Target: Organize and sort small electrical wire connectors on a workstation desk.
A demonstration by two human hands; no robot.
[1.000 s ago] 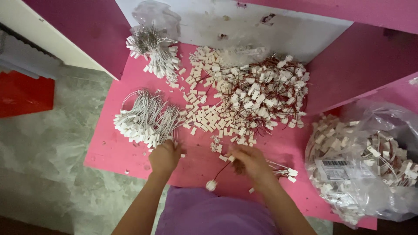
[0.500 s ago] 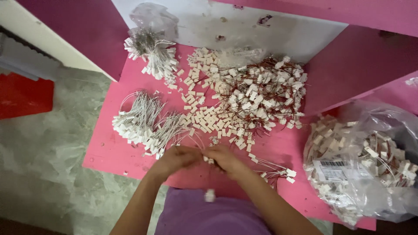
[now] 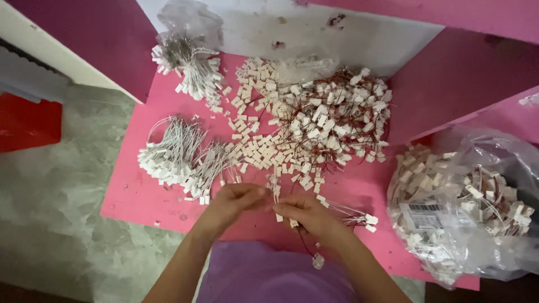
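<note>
My left hand (image 3: 233, 201) and my right hand (image 3: 306, 212) meet over the front of a pink table (image 3: 137, 193). Both pinch a small white connector piece with thin white wires (image 3: 276, 197) between the fingertips. A dark red wire with a small white end (image 3: 318, 260) hangs down from my right hand. Just beyond the hands lie loose small white connector housings (image 3: 264, 148) and a big tangled pile of white connectors on red wires (image 3: 337, 118). To the left lies a bundle of white-wired connectors (image 3: 179, 154).
Another white-wired bundle (image 3: 188, 67) sits at the back left by a clear plastic bag (image 3: 191, 19). A large clear bag of connectors (image 3: 466, 207) fills the right. A few finished pieces (image 3: 362, 217) lie by my right hand. Grey floor (image 3: 50, 224) and a red object (image 3: 28, 123) are left.
My hands came together from apart and rose toward the loose connectors. The wire with the white end that lay before my right hand now dangles lower, over my lap.
</note>
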